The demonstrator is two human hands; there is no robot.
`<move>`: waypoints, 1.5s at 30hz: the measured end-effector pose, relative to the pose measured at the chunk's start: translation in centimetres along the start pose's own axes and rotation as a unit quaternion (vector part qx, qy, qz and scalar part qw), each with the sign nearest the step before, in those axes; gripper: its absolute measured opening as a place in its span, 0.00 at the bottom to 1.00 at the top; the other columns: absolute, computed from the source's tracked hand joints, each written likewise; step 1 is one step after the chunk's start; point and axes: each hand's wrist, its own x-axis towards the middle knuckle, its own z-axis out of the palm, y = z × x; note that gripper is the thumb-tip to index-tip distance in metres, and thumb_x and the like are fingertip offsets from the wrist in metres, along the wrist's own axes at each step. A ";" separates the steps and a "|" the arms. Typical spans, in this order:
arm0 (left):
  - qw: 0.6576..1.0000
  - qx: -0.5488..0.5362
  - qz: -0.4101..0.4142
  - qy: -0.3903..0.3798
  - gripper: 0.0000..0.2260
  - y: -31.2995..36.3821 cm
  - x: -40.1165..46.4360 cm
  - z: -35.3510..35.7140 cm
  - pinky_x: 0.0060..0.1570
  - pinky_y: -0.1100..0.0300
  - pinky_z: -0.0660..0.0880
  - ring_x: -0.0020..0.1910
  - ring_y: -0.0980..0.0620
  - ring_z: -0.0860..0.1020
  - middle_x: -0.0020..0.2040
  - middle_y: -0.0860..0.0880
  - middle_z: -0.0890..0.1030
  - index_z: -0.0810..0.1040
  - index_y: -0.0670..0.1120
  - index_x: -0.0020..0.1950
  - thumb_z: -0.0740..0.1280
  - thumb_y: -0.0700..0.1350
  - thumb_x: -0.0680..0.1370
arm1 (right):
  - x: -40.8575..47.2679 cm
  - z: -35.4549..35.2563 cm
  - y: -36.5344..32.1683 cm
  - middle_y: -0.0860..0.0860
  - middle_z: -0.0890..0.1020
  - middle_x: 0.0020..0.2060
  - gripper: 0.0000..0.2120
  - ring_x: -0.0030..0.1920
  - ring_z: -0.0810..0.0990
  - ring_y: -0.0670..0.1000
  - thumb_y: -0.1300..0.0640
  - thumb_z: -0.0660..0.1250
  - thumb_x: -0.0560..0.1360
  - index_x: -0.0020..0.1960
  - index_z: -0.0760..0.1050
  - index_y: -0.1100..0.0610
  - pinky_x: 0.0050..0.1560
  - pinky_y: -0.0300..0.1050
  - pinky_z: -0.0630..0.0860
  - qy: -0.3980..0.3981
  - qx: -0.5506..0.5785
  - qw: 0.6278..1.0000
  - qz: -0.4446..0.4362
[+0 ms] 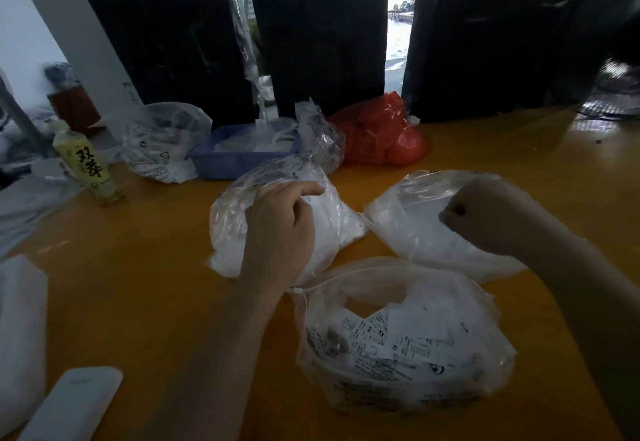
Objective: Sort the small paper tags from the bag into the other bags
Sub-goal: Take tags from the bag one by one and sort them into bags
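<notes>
- Paper tags [374, 333], small white slips printed in black with sizes such as XS, lie heaped in the clear bag nearest us [405, 347], whose mouth gapes open toward the far side.
- We see this near bag sitting on the yellow table [145, 267], just in front of two other clear bags.
- Our left hand [280, 229] rests on the left bag [277, 218], fingers curled over its top and gripping the plastic; white contents show through it.
- Our right hand [485, 215] is closed like a fist at the top of the right bag [426, 229], fingertips pinched together; whether they hold a tag or the plastic we cannot tell.
- The left and right bags touch at their near corners, just behind the open mouth of the near bag.
- Farther back we see a blue tray [239, 160], a red bag [381, 132], another printed clear bag [162, 142] and a drink bottle [90, 166] standing upright at the left edge.
- Three black wrapped blocks [322, 35] stand upright along the far side of the table.
</notes>
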 end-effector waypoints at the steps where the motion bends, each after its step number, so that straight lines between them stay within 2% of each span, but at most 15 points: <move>1: 1.000 -0.029 -0.003 0.001 0.17 0.5 -0.1 0.0 0.57 0.59 0.76 0.52 0.62 0.78 0.53 0.61 0.82 0.84 0.53 0.59 0.60 0.36 0.83 | -0.3 -0.6 0.0 0.54 0.81 0.30 0.18 0.29 0.75 0.49 0.51 0.66 0.82 0.38 0.82 0.60 0.35 0.43 0.74 -0.006 0.063 0.998 0.003; 3: 0.995 -0.098 -0.019 -0.014 0.15 1.5 -0.5 0.1 0.39 0.68 0.75 0.38 0.59 0.79 0.49 0.62 0.83 0.84 0.53 0.57 0.59 0.40 0.83 | -1.2 -1.8 -0.3 0.49 0.84 0.32 0.10 0.31 0.81 0.46 0.50 0.70 0.79 0.43 0.85 0.53 0.33 0.41 0.78 0.004 0.205 0.979 -0.004; 7: 0.955 -0.223 -0.130 -0.148 0.14 3.1 -1.3 1.1 0.49 0.52 0.82 0.50 0.53 0.83 0.54 0.61 0.85 0.81 0.60 0.58 0.59 0.60 0.80 | -3.0 -3.7 -1.2 0.40 0.86 0.38 0.06 0.35 0.82 0.43 0.47 0.70 0.75 0.47 0.85 0.45 0.33 0.34 0.76 -0.047 0.340 0.935 -0.096; 10: 0.905 -0.298 -0.199 -0.232 0.24 3.4 -1.6 1.6 0.53 0.57 0.79 0.51 0.58 0.84 0.55 0.60 0.86 0.83 0.59 0.57 0.63 0.73 0.73 | -3.6 -4.3 -1.5 0.40 0.86 0.42 0.12 0.38 0.83 0.44 0.44 0.67 0.71 0.49 0.85 0.46 0.37 0.37 0.79 -0.068 0.364 0.919 -0.136; 13: 0.862 -0.390 -0.222 -0.234 0.21 3.5 -1.7 1.5 0.53 0.58 0.80 0.52 0.52 0.85 0.56 0.51 0.87 0.87 0.54 0.52 0.72 0.68 0.71 | -3.6 -4.0 -2.0 0.38 0.86 0.43 0.07 0.40 0.83 0.44 0.48 0.69 0.76 0.49 0.85 0.45 0.37 0.39 0.78 -0.075 0.346 0.921 -0.159; 15: 0.866 -0.399 -0.206 -0.220 0.20 3.5 -1.8 1.2 0.54 0.58 0.81 0.53 0.51 0.86 0.56 0.49 0.87 0.87 0.54 0.54 0.76 0.65 0.69 | -3.5 -3.8 -2.3 0.39 0.86 0.43 0.08 0.40 0.83 0.44 0.44 0.68 0.74 0.47 0.86 0.44 0.39 0.40 0.78 -0.084 0.343 0.923 -0.154; 17: 0.877 -0.384 -0.183 -0.224 0.20 3.3 -1.8 1.0 0.59 0.53 0.81 0.56 0.52 0.85 0.57 0.51 0.87 0.86 0.58 0.56 0.78 0.63 0.68 | -3.4 -3.6 -2.6 0.42 0.86 0.40 0.18 0.38 0.83 0.44 0.34 0.65 0.68 0.45 0.86 0.43 0.38 0.39 0.77 -0.090 0.336 0.925 -0.152; 20: 0.876 -0.360 -0.151 -0.284 0.25 3.5 -1.9 0.4 0.61 0.54 0.81 0.60 0.55 0.84 0.61 0.56 0.85 0.83 0.59 0.63 0.78 0.62 0.67 | -3.3 -3.1 -2.7 0.41 0.85 0.35 0.21 0.34 0.80 0.41 0.31 0.62 0.64 0.42 0.85 0.42 0.33 0.31 0.73 -0.091 0.335 0.924 -0.157; 22: 0.884 -0.336 -0.142 -0.293 0.23 3.6 -2.0 0.4 0.57 0.57 0.82 0.58 0.57 0.84 0.60 0.57 0.85 0.83 0.57 0.64 0.79 0.59 0.71 | -3.3 -2.9 -2.9 0.41 0.84 0.34 0.15 0.32 0.79 0.40 0.33 0.65 0.68 0.41 0.84 0.41 0.31 0.29 0.71 -0.088 0.317 0.932 -0.153; 26: 0.889 -0.357 -0.196 -0.209 0.09 3.9 -2.1 0.9 0.47 0.63 0.79 0.45 0.56 0.84 0.50 0.50 0.88 0.86 0.49 0.56 0.74 0.50 0.78 | -2.9 -2.4 -2.9 0.40 0.85 0.39 0.05 0.37 0.82 0.41 0.44 0.69 0.76 0.46 0.83 0.43 0.36 0.35 0.76 -0.065 0.329 0.932 -0.140; 30: 0.843 -0.435 -0.259 -0.180 0.10 3.9 -2.0 1.1 0.50 0.56 0.79 0.45 0.54 0.84 0.49 0.48 0.88 0.89 0.50 0.50 0.76 0.51 0.71 | -2.8 -1.4 -4.2 0.37 0.83 0.48 0.21 0.42 0.85 0.41 0.37 0.71 0.66 0.56 0.74 0.42 0.37 0.37 0.80 -0.054 0.424 0.900 -0.085; 33: 0.824 -0.466 -0.280 -0.162 0.13 3.9 -1.9 1.2 0.45 0.61 0.80 0.42 0.55 0.83 0.48 0.47 0.88 0.90 0.50 0.48 0.78 0.52 0.66 | -2.6 -0.6 -4.7 0.43 0.86 0.45 0.09 0.42 0.85 0.45 0.43 0.73 0.72 0.50 0.81 0.46 0.41 0.41 0.83 -0.061 0.407 0.905 -0.110; 35: 0.814 -0.476 -0.291 -0.158 0.12 4.0 -1.8 1.2 0.42 0.63 0.80 0.41 0.55 0.83 0.47 0.48 0.87 0.90 0.49 0.48 0.78 0.51 0.66 | -2.5 -0.5 -4.5 0.45 0.87 0.41 0.02 0.40 0.85 0.45 0.51 0.73 0.76 0.46 0.83 0.49 0.39 0.37 0.81 -0.031 0.429 0.898 -0.095; 40: 0.802 -0.473 -0.307 -0.199 0.03 3.9 -1.8 1.2 0.41 0.63 0.80 0.44 0.53 0.84 0.51 0.44 0.88 0.89 0.49 0.45 0.77 0.44 0.74 | -2.3 -0.7 -4.1 0.45 0.87 0.37 0.02 0.35 0.83 0.44 0.57 0.74 0.76 0.45 0.83 0.52 0.35 0.33 0.79 0.001 0.449 0.889 -0.085; 45: 0.829 -0.439 -0.277 -0.208 0.16 3.8 -1.8 0.9 0.38 0.62 0.79 0.45 0.53 0.85 0.52 0.46 0.88 0.89 0.50 0.51 0.79 0.53 0.65 | -2.3 -0.6 -4.1 0.42 0.86 0.36 0.04 0.36 0.84 0.44 0.49 0.74 0.76 0.42 0.82 0.47 0.35 0.34 0.79 -0.005 0.395 0.915 -0.088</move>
